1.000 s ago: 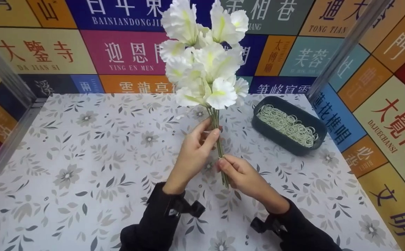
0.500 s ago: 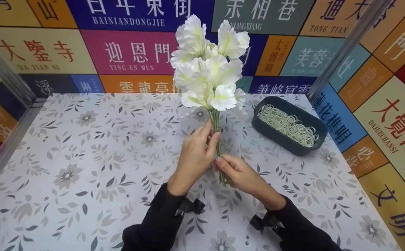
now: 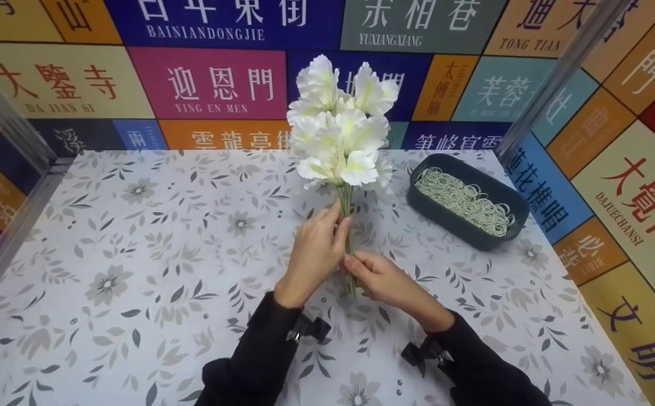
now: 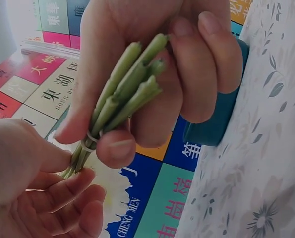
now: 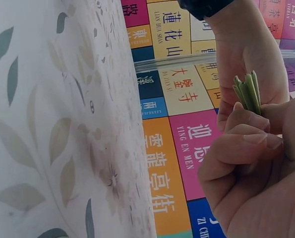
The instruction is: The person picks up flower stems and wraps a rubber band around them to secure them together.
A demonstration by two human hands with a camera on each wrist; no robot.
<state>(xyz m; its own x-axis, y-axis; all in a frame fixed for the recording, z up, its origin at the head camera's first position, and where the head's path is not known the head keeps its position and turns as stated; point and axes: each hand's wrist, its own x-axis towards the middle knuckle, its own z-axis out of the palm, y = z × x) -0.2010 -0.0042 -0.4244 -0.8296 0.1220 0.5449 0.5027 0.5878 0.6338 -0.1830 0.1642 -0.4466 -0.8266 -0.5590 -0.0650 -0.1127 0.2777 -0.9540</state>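
Observation:
A bunch of white ruffled flowers (image 3: 341, 132) with yellow-green centres stands nearly upright over the table, blooms at the top. My left hand (image 3: 313, 251) grips its thin green stems below the blooms. Lower down, my right hand (image 3: 386, 279) pinches the same stems between thumb and forefinger. Several cut stem ends (image 4: 132, 82) stick out past the right hand in the left wrist view. A pale rubber band (image 4: 89, 142) circles the stems right at the right hand's thumb and forefinger. Stem ends also rise above the curled right fingers (image 5: 241, 148) in the right wrist view.
A dark green oblong tub (image 3: 462, 239) stands at the table's back right, holding many pale rubber bands (image 3: 465, 203). The floral-patterned tabletop (image 3: 152, 254) meets colourful panels (image 3: 209, 84) with Chinese lettering at the back and sides.
The bunch has come down in the head view, its top blooms dropping well below the upper edge. Both hands stay on the stems; the right has shifted slightly left.

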